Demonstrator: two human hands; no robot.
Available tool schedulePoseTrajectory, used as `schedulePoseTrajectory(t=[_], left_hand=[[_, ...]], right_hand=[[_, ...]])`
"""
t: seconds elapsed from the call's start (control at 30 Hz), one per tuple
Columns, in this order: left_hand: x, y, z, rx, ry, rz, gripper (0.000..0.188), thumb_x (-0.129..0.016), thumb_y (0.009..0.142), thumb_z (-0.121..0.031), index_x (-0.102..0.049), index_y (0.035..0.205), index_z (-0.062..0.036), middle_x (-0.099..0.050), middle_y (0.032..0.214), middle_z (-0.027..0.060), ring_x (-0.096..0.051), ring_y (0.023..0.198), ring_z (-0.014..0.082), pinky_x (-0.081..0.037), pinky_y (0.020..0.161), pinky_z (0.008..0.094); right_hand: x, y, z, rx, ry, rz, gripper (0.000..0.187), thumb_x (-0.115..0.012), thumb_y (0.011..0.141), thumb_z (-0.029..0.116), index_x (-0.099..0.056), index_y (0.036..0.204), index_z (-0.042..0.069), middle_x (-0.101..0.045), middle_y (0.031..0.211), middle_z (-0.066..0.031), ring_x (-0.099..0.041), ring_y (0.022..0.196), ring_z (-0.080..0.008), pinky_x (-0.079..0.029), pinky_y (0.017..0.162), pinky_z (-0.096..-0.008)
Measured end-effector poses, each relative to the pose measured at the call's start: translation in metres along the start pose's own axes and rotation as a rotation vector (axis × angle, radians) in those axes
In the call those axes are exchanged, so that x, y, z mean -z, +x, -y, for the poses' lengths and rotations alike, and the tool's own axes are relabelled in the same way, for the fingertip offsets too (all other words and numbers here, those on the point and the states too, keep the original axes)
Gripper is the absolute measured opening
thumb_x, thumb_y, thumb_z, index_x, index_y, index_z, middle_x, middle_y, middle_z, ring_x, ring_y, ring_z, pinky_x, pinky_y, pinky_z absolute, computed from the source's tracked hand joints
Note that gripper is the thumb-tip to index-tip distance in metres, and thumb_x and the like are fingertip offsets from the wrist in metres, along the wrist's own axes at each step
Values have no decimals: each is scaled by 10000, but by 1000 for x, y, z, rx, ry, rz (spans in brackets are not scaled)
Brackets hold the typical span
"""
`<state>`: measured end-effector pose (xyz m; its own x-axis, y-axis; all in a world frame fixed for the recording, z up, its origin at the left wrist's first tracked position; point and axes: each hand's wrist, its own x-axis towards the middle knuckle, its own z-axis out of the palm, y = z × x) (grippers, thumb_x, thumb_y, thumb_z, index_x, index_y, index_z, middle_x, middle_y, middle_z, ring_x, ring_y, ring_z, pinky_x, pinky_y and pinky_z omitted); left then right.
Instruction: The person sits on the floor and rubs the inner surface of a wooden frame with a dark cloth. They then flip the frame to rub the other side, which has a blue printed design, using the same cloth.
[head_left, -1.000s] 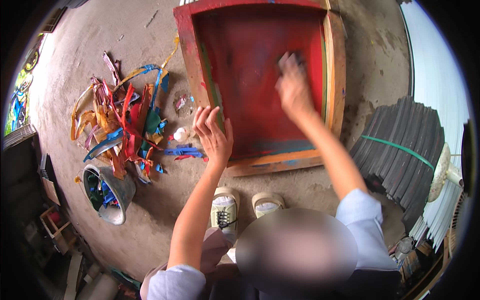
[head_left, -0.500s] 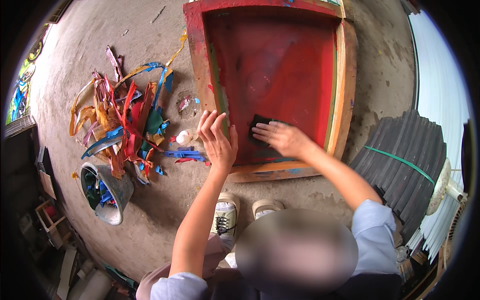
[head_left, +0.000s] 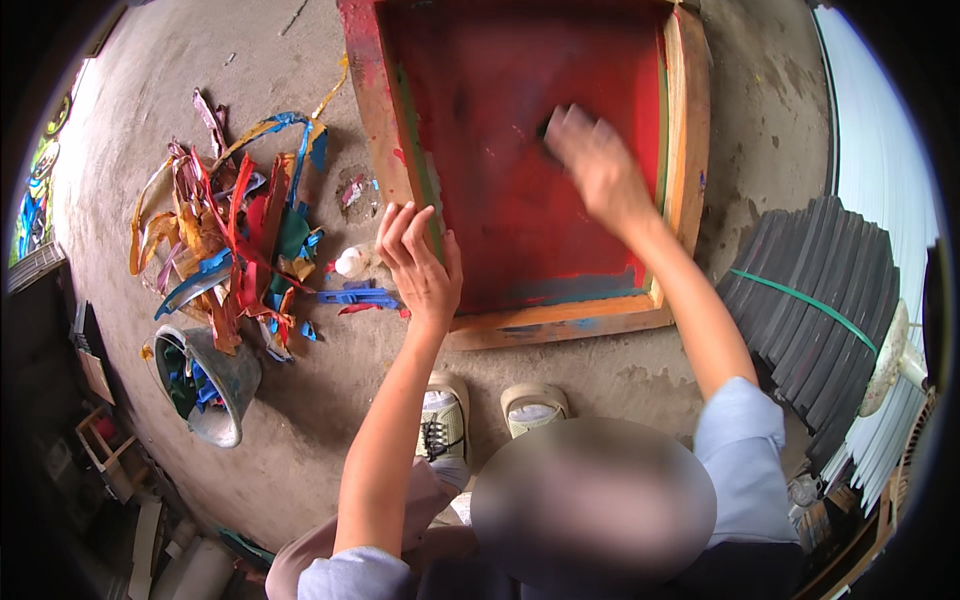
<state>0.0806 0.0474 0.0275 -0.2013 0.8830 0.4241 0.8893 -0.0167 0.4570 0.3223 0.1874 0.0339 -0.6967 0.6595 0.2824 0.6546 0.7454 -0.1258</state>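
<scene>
A wooden frame [head_left: 690, 150] with a recessed red-stained screen [head_left: 520, 220] lies on the concrete floor in front of me. My left hand [head_left: 420, 268] rests at its near left corner, fingers stretched over the wooden rail and thumb apart. My right hand [head_left: 600, 170], blurred by motion, presses a small black pad [head_left: 544, 128] on the screen's right half. Most of the pad is hidden under the fingers, so whether it is cloth or sponge I cannot tell. A blue plastic cutter-like tool [head_left: 358, 296] and a small white bottle [head_left: 352, 262] lie just left of my left hand.
Left of the frame spreads a heap of paint-stained tape strips [head_left: 235, 230]. A tipped grey bucket [head_left: 240, 365] holds colourful scraps. To the right sit a strapped bundle of dark slats [head_left: 810, 300] and pale corrugated sheets [head_left: 880, 130]. My shoes [head_left: 440, 425] stand close to the frame.
My right hand has slid the black pad away from me and a little right across the screen. My left hand's fingers have settled on the rail. The whole view has shifted slightly.
</scene>
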Motion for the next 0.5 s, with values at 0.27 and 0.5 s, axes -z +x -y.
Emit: schedulePoseTrajectory(t=[0.27,0.5], left_hand=[[-1,-2,8,-23,-6,-12,446,-633,834,-46,-498,1258,-61,-452,1299,152,-388,1289,377,-337,1064,483],[-2,-2,-7,-12,-5,32,440,-627,836,-34,-500,1256,-63,-451,1295,153,-390,1282,381,-327,1068,486]], right_hand=[[1,-112,76,-346,246,245,584,-602,890,98,-420,1442,49,-375,1525,-99,-324,1425,-251,-289,1160,-441],[3,-20,17,-426,71,-117,500,-516,947,115,-417,1425,6,-396,1495,-161,-340,1406,-311,-285,1153,-447]])
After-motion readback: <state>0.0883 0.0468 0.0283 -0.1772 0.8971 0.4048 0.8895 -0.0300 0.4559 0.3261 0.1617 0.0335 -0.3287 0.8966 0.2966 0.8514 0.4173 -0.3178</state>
